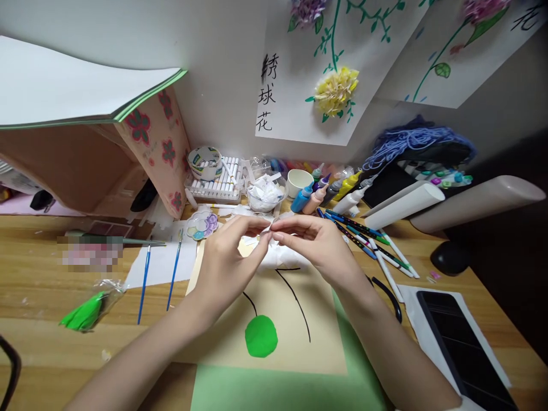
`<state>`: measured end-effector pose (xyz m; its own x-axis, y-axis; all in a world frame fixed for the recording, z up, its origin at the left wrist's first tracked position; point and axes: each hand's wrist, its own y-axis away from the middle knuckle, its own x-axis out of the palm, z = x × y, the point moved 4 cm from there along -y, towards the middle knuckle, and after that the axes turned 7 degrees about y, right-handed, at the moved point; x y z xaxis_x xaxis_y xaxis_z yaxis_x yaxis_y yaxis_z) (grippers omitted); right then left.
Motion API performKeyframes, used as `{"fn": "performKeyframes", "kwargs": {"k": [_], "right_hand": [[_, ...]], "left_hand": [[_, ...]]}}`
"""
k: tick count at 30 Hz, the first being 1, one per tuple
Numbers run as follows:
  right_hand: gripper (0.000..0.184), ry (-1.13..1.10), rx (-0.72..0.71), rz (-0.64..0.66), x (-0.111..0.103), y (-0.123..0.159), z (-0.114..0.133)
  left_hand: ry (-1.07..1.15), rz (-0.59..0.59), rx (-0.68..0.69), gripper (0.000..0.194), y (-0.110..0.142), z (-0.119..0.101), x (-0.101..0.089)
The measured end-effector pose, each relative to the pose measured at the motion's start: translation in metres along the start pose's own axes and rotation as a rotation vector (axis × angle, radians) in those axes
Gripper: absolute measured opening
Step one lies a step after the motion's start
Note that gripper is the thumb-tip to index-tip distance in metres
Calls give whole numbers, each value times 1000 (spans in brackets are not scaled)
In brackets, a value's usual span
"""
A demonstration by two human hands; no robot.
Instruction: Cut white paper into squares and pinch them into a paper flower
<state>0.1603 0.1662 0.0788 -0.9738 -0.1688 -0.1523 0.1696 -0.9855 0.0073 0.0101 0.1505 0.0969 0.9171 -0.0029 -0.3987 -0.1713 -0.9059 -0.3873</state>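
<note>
1 white scrap [270, 228] between hands [226, 245] [319, 242]

Hands: left [226, 264] and right [327, 246] pinch small white scrap [270, 227] between fingertips, above cream sheet [317, 319]. Green disc [261, 336] on sheet, black lines beside it.

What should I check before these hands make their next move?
1. White scrap pinched by the left hand and right hand: ok.
2. Green paper circle lying on the cream sheet: ok.
3. Circle glued down: cannot tell.
4. Blue paintbrushes off the cream sheet: ok, left of it.
5. Markers all packed away: not ok, several lie loose at right.
6. Phone off the cream sheet: ok, far right.
</note>
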Motion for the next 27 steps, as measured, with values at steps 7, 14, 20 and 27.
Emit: {"fn": "performKeyframes", "kwargs": {"k": [7, 14, 20, 27], "right_hand": [[24, 11, -4, -24, 3, 4, 0], [18, 50, -56, -90, 2, 4, -2], [19, 49, -41, -86, -10, -4, -4], [12, 248, 38, 138, -24, -11, -15]], "left_hand": [[297, -13, -234, 16, 0, 10, 1], [334, -66, -290, 19, -4, 12, -2], [280, -124, -289, 14, -11, 15, -13], [164, -209, -272, 13, -18, 17, -33]]}}
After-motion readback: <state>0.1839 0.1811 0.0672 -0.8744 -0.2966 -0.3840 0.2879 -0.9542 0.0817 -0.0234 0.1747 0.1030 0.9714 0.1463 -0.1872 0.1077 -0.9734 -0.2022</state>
